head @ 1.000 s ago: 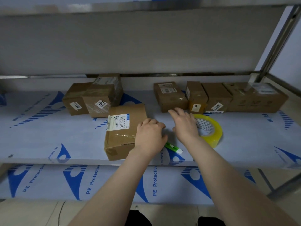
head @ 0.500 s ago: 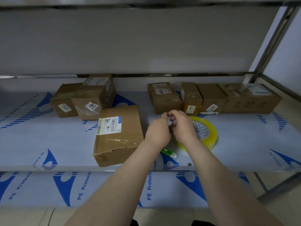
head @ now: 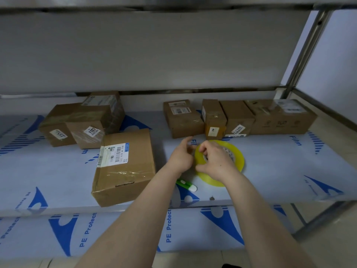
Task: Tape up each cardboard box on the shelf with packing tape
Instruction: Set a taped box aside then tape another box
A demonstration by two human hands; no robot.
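Right hand (head: 220, 164) grips the translucent yellow packing-tape roll (head: 239, 158); left hand (head: 180, 159) half-curled at its rim, hold on tape end unclear. Risk: end slips, re-sticks, splits.

The left hand (head: 181, 157) comes off the front box (head: 125, 163) and swings across, its fingertips now at the left rim of the tape roll (head: 238, 157). The right hand (head: 216, 161), flat over that roll a second ago, now curls round it, fingers through the core, and the roll tips up from lying flat
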